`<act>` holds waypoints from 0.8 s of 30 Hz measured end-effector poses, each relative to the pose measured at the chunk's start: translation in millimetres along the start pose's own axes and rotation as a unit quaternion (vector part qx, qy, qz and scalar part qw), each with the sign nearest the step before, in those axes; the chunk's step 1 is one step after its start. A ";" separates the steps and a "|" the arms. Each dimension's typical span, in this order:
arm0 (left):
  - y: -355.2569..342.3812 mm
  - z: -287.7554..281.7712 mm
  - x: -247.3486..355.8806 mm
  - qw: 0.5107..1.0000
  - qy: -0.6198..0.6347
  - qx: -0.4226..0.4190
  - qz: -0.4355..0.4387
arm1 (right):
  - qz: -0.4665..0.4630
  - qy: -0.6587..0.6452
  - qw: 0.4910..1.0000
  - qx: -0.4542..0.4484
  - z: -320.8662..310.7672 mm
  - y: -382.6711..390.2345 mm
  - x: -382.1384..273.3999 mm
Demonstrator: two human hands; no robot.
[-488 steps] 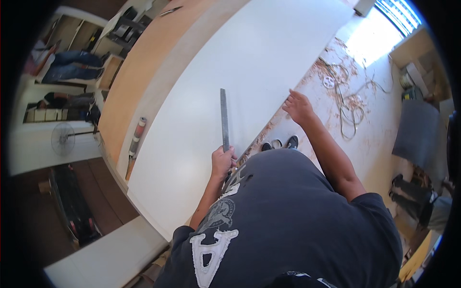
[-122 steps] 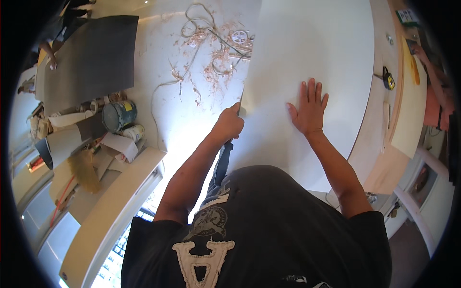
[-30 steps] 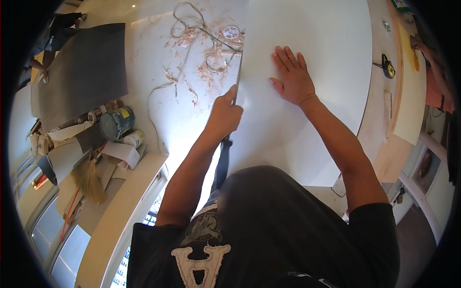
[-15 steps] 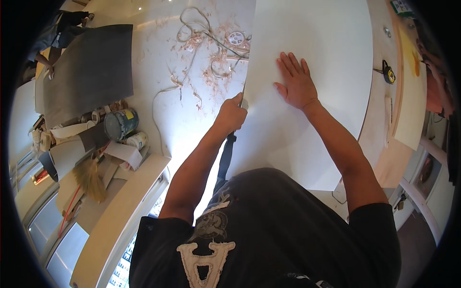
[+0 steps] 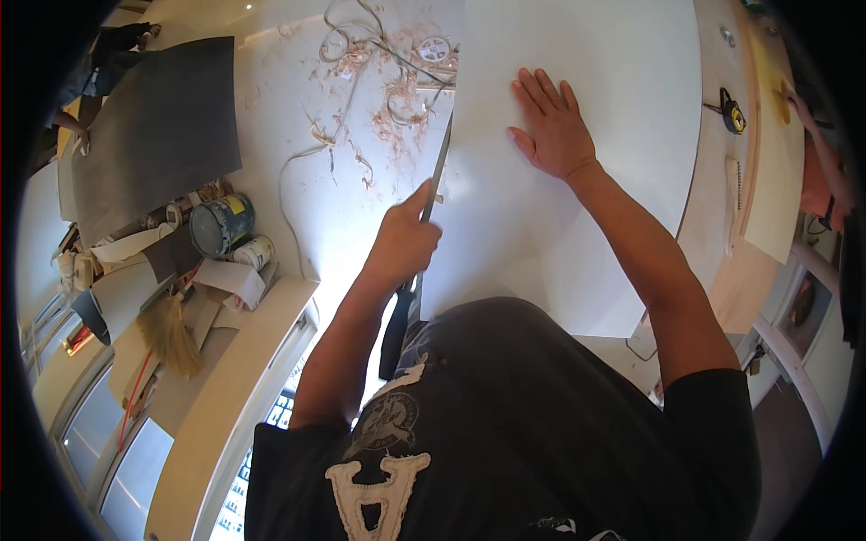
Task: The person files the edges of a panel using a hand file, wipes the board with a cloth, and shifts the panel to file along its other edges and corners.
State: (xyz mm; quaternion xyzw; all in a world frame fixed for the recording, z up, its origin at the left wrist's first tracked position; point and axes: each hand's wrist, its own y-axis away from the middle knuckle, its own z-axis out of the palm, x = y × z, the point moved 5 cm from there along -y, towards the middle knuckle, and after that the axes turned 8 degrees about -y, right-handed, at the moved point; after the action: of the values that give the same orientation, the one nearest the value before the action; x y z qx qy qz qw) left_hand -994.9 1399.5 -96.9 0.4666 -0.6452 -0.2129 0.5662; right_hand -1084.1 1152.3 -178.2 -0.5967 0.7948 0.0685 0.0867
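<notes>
A large white sheet (image 5: 577, 243) lies in front of me. My right hand (image 5: 555, 126) rests flat on it, fingers spread. My left hand (image 5: 404, 239) is closed around a long, flat grey metal file (image 5: 439, 162). The blade runs along the sheet's left edge, pointing away from me. Its black handle (image 5: 395, 329) hangs below my fist, close to my shirt. Whether the blade touches the edge along its whole length I cannot tell.
Wood shavings (image 5: 397, 126) and a looped cord (image 5: 347, 41) lie beyond my left hand. A tape measure (image 5: 732, 113) sits right of the sheet. Left are a dark board (image 5: 167, 135) under another person's hand (image 5: 83, 142), a paint bucket (image 5: 221, 224) and a broom (image 5: 171, 334).
My left hand has drawn back toward me and slightly left with the file, and more of the blade shows ahead of my fist. My right hand stays flat on the sheet.
</notes>
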 end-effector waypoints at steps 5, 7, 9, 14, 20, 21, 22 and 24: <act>20.5 17.9 -32.4 0.996 0.072 -0.023 -0.056 | -0.007 0.003 1.000 0.013 3.5 -3.3 -0.5; 2.4 26.1 -41.9 0.998 -0.015 -0.012 -0.053 | -0.007 0.002 1.000 0.016 2.3 -3.8 -2.0; -14.1 28.4 -37.7 0.998 -0.039 -0.013 -0.039 | -0.007 -0.002 1.000 0.016 2.4 -4.8 -1.5; -31.4 33.4 -52.1 0.995 -0.046 -0.031 -0.089 | -0.009 -0.004 1.000 0.018 2.7 -6.7 -2.5; 24.7 24.2 -36.2 0.998 0.042 -0.014 -0.036 | -0.006 0.011 1.000 0.008 4.6 -1.6 1.4; 27.1 25.8 -36.9 0.998 0.051 -0.015 -0.032 | -0.005 0.007 1.000 0.014 3.8 -0.7 3.6; 22.2 32.2 -46.1 0.998 0.040 -0.005 -0.041 | -0.008 0.001 1.000 0.024 -0.5 -3.0 0.8; 3.0 35.2 -61.5 0.998 0.023 0.000 -0.062 | -0.017 -0.005 1.000 0.021 -0.7 -7.5 -6.0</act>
State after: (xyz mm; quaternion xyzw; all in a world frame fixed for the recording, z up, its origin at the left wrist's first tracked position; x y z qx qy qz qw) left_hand -1033.4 1443.8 -136.6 0.5104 -0.6017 -0.2368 0.5669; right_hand -1075.3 1155.7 -176.3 -0.6077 0.7854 0.0533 0.1049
